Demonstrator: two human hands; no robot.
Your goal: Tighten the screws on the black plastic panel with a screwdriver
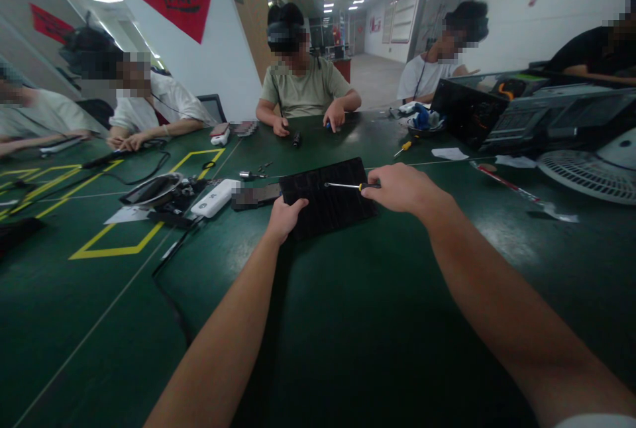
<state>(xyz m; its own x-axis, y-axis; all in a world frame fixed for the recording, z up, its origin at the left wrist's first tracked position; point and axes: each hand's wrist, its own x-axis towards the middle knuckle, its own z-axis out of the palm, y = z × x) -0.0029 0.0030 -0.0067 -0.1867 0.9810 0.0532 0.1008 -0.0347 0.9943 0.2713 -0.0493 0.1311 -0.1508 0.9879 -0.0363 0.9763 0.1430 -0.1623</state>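
Note:
A flat black panel (330, 199), like a laptop's underside, lies on the green table (348, 322) in front of me. My left hand (284, 217) grips its near left corner, fingers curled over the edge. My right hand (401, 187) is closed round the black and yellow handle of a small screwdriver (348, 185). The screwdriver's metal shaft points left, its tip over the panel's upper middle.
A white power bank (216, 197), cables and a metal dish (152, 191) lie left of the panel. Small screws (258, 169) sit beyond it. A yellow screwdriver (406, 147), an opened laptop (467, 113) and a white fan (591, 173) are to the right. Several other people sit round the table.

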